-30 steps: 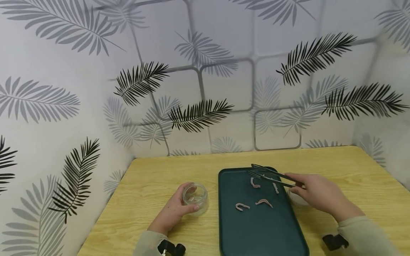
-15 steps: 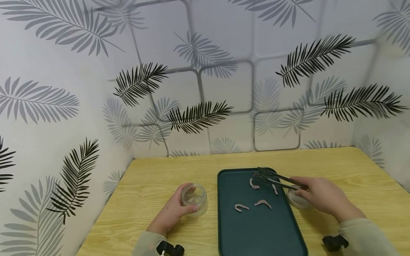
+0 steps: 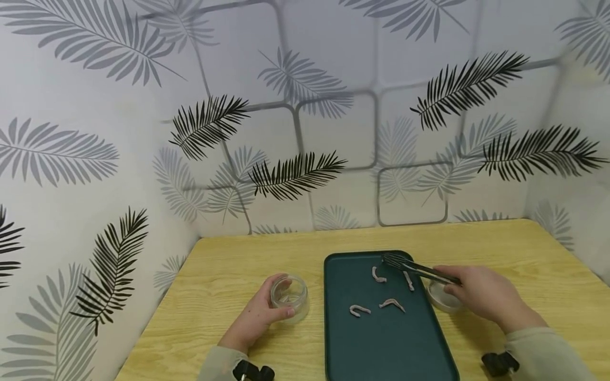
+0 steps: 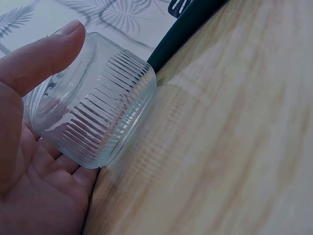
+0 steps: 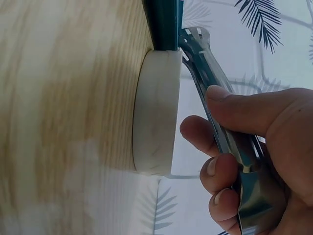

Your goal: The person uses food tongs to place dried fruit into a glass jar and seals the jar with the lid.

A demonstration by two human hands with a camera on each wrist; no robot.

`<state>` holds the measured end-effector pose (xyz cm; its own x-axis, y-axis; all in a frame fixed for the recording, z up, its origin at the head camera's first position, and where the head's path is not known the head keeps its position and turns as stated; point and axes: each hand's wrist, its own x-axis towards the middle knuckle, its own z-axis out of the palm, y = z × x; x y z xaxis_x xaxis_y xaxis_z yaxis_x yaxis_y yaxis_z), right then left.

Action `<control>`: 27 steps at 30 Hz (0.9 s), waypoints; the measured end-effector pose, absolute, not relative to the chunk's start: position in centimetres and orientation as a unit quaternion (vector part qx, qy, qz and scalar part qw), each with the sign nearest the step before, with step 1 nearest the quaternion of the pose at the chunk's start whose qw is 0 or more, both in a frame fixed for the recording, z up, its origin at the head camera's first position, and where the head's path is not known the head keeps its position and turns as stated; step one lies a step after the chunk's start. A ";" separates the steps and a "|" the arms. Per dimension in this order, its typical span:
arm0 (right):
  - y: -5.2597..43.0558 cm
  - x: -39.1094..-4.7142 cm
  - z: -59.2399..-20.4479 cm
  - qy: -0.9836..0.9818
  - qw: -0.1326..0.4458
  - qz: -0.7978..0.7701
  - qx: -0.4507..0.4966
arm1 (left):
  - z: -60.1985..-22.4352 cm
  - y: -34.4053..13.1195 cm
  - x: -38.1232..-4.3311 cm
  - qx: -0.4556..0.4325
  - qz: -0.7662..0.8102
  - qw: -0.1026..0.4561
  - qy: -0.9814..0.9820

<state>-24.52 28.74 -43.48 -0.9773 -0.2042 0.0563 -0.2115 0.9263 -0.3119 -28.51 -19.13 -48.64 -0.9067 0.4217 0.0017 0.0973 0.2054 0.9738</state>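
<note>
My left hand [image 3: 262, 312] holds a ribbed clear glass jar [image 3: 290, 299] that stands on the table left of the tray, thumb on one side and fingers round the other. My right hand [image 3: 481, 293] grips metal tongs [image 3: 424, 271], whose arms are squeezed close together. Their slotted heads hang over the far right part of the dark green tray [image 3: 386, 346]. I cannot tell whether a piece is between them. Several pinkish, curved, worm-like pieces lie on the tray: one [image 3: 378, 275] left of the tong heads, one [image 3: 409, 282] just under the tongs, two nearer me.
A round whitish lid [image 3: 445, 301] lies beside the tray's right edge, partly under my right hand. The wooden table [image 3: 257, 256] meets a leaf-patterned wall [image 3: 333, 201] at the back. Black camera mounts sit on both wrists.
The tongs have moved slightly right, and their arms have gone from spread apart to pressed together. The left hand and jar have stayed in place.
</note>
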 end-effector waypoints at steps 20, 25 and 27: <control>26.8 -24.1 -42.6 -0.974 0.056 0.173 0.132 | -48.3 -19.0 -28.4 0.166 0.601 0.132 0.770; 25.9 -23.7 -42.4 -0.970 0.064 0.178 0.153 | -48.5 -19.1 -28.3 0.163 0.609 0.132 0.765; 25.5 -23.6 -42.3 -0.969 0.065 0.177 0.160 | -48.6 -19.2 -28.3 0.164 0.608 0.132 0.765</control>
